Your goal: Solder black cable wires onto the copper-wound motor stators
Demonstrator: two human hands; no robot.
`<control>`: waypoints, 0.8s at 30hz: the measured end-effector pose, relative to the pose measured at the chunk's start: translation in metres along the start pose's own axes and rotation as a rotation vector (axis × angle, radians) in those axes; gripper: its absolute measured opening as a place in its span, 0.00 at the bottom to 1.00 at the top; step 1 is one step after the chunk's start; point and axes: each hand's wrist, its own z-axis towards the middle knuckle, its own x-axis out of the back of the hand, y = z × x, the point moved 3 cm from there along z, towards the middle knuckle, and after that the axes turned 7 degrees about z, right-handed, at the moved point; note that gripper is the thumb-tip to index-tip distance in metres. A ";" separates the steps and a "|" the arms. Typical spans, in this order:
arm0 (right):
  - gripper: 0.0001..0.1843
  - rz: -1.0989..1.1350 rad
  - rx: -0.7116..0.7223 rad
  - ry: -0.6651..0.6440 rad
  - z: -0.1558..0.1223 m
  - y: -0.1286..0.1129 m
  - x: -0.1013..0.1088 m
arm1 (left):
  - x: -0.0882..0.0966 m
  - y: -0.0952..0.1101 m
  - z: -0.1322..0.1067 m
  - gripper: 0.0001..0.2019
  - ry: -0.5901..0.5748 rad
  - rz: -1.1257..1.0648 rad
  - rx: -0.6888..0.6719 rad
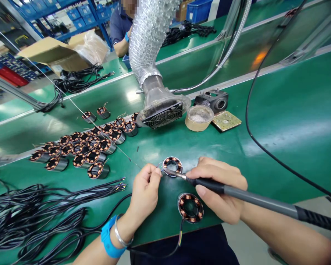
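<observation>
In the head view my right hand [223, 189] grips a soldering iron [237, 193] like a pen. The iron's metal tip reaches the left edge of a copper-wound stator [172, 166] lying on the bench. Close by on the left, my left hand [147, 191] pinches a thin wire between thumb and forefinger at the stator's side. A thin light line [99, 127] slants down from the upper left toward this hand. Nearer the bench edge, a second stator [190, 208] is tilted, with a black cable [180, 235] running from it. Whether the iron touches the wire is unclear.
Several stators [93, 156] stand in rows at left. Black cables [30, 206] cover the left front. A fume extractor nozzle [162, 110] hangs over the bench, near a round tub [199, 118], a soldering stand [212, 101] and a sponge tray [226, 120]. Another person [121, 29] sits opposite.
</observation>
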 end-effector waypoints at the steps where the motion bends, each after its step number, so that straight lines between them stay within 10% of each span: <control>1: 0.12 -0.002 0.029 0.006 0.000 -0.001 -0.001 | 0.000 0.000 0.000 0.16 0.000 0.002 0.000; 24: 0.14 -0.019 0.118 0.051 -0.001 -0.004 0.002 | 0.000 -0.002 0.000 0.16 0.004 -0.008 -0.001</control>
